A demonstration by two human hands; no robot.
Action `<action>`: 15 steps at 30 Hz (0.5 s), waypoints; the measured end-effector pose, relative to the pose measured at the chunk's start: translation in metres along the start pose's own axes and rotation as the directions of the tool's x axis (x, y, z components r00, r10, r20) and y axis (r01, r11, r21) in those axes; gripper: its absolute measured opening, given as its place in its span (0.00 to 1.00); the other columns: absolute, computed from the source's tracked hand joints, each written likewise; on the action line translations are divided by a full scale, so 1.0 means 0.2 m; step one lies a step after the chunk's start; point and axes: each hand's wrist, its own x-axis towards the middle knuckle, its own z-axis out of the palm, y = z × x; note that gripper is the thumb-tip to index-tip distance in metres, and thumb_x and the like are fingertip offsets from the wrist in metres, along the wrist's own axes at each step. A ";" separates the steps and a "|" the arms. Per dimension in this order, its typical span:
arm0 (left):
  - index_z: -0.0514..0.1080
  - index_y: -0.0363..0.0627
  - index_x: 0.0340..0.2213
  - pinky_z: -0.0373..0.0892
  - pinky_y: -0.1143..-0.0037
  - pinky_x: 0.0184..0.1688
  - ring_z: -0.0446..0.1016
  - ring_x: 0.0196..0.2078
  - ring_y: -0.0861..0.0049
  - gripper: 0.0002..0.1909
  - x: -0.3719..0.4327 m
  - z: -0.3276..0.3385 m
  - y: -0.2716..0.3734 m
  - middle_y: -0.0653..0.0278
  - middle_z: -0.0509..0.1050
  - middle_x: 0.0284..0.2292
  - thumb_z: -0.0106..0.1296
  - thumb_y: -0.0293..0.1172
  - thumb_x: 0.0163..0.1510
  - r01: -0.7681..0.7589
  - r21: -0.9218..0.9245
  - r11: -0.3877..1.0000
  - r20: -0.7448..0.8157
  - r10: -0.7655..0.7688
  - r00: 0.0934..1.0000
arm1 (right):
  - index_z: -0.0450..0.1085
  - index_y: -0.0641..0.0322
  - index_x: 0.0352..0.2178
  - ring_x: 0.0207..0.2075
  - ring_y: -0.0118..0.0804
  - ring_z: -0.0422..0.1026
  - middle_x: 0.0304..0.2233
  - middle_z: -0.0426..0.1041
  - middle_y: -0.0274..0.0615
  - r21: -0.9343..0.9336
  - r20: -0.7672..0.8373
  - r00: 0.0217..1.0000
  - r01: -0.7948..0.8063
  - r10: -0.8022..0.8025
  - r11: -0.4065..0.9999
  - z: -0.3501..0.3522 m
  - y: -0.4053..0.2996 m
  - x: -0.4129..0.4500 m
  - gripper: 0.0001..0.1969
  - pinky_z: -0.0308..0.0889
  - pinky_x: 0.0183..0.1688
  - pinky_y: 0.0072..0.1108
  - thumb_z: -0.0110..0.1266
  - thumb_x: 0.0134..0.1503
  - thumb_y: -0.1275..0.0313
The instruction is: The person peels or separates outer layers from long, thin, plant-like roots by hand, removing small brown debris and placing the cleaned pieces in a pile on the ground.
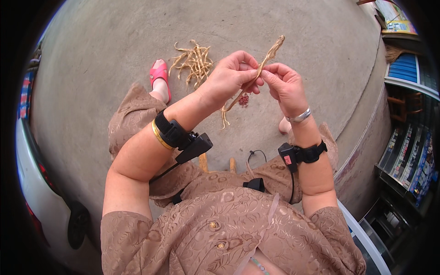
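A long, dry, tan bean pod (pixel 274 48) slants between my two hands, its wider crumpled end pointing up to the right. My left hand (pixel 237 74) pinches it near the middle with thumb and fingers. My right hand (pixel 284 86) has its thumb and fingertips closed on the pod right beside the left fingertips. Below the hands, a small heap of dark red beans (pixel 243 100) lies on the concrete floor. A tangled pile of dry pods (pixel 196 63) lies farther left on the floor. A thin curled piece of pod (pixel 224 118) shows near the held pod's lower end.
A pink sandal (pixel 159 74) on my left foot stands beside the pod pile. Black straps with devices are on both forearms. Wooden legs of a seat (pixel 203 161) show below. A white car (pixel 44 185) stands at left; shelves with goods (pixel 407 158) stand at right.
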 end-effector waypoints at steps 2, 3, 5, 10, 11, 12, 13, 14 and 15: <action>0.63 0.41 0.33 0.70 0.81 0.33 0.73 0.28 0.79 0.05 0.00 0.00 0.00 0.63 0.72 0.26 0.46 0.27 0.55 0.007 0.003 1.000 0.009 -0.007 1.000 | 0.71 0.64 0.30 0.15 0.11 0.56 0.18 0.69 0.25 -0.003 0.002 1.000 -0.007 0.007 1.000 -0.01 0.01 0.00 0.06 0.47 0.16 0.08 0.54 0.53 0.72; 0.63 0.41 0.33 0.70 0.81 0.32 0.73 0.27 0.79 0.05 0.00 0.00 0.01 0.63 0.72 0.26 0.46 0.27 0.55 0.011 0.008 1.000 0.012 -0.011 1.000 | 0.71 0.64 0.30 0.15 0.11 0.55 0.18 0.69 0.25 -0.006 0.004 1.000 -0.014 0.014 1.000 -0.01 0.01 0.00 0.05 0.47 0.16 0.08 0.54 0.53 0.72; 0.63 0.41 0.33 0.70 0.81 0.32 0.73 0.27 0.80 0.05 0.00 0.00 0.00 0.63 0.72 0.26 0.46 0.27 0.55 0.015 0.012 1.000 0.015 -0.015 1.000 | 0.71 0.64 0.30 0.15 0.11 0.56 0.18 0.69 0.25 -0.005 0.007 1.000 -0.021 0.021 1.000 -0.02 0.01 0.00 0.05 0.48 0.16 0.08 0.54 0.53 0.73; 0.64 0.40 0.32 0.69 0.82 0.31 0.72 0.27 0.80 0.03 0.00 -0.01 0.00 0.63 0.72 0.26 0.46 0.25 0.55 0.027 0.046 0.999 0.033 -0.028 0.999 | 0.70 0.64 0.28 0.16 0.11 0.56 0.18 0.69 0.25 -0.007 0.039 0.999 -0.011 0.011 1.000 -0.03 0.01 0.01 0.04 0.48 0.17 0.08 0.55 0.52 0.74; 0.64 0.40 0.32 0.69 0.82 0.31 0.72 0.27 0.80 0.03 0.00 -0.01 0.00 0.63 0.72 0.26 0.46 0.25 0.55 0.027 0.046 0.999 0.033 -0.029 0.999 | 0.70 0.65 0.28 0.16 0.11 0.56 0.18 0.68 0.25 -0.013 0.042 0.999 -0.011 0.011 1.000 -0.03 0.01 0.00 0.04 0.49 0.17 0.08 0.55 0.52 0.75; 0.64 0.39 0.32 0.69 0.82 0.31 0.72 0.27 0.80 0.03 0.01 0.00 -0.01 0.63 0.72 0.26 0.45 0.24 0.55 0.004 0.100 0.995 0.031 -0.007 0.999 | 0.70 0.65 0.28 0.17 0.11 0.57 0.17 0.68 0.24 -0.019 0.045 0.999 -0.011 0.012 1.000 -0.03 0.01 0.00 0.03 0.51 0.18 0.08 0.54 0.52 0.75; 0.64 0.39 0.32 0.69 0.83 0.30 0.72 0.27 0.81 0.02 0.01 0.00 -0.01 0.63 0.72 0.26 0.45 0.22 0.54 -0.019 0.155 0.988 0.031 0.014 0.999 | 0.70 0.65 0.28 0.17 0.11 0.57 0.17 0.68 0.24 -0.019 0.046 0.999 -0.012 0.012 1.000 -0.02 0.01 0.00 0.03 0.51 0.18 0.08 0.54 0.52 0.75; 0.64 0.39 0.32 0.69 0.83 0.30 0.72 0.27 0.81 0.02 0.02 0.00 -0.03 0.63 0.72 0.26 0.45 0.22 0.54 -0.018 0.155 0.988 0.030 0.013 0.999 | 0.69 0.66 0.28 0.17 0.11 0.58 0.17 0.68 0.25 -0.057 0.014 1.000 -0.010 0.011 0.998 -0.01 0.00 -0.01 0.03 0.53 0.19 0.08 0.54 0.51 0.77; 0.64 0.38 0.31 0.69 0.82 0.30 0.71 0.27 0.81 0.02 0.02 0.01 -0.05 0.63 0.71 0.25 0.44 0.21 0.54 -0.058 0.234 0.971 0.003 0.059 0.998 | 0.69 0.67 0.28 0.18 0.12 0.59 0.17 0.68 0.25 -0.095 -0.018 1.000 -0.009 0.008 0.995 0.00 0.00 -0.01 0.03 0.55 0.19 0.08 0.53 0.51 0.78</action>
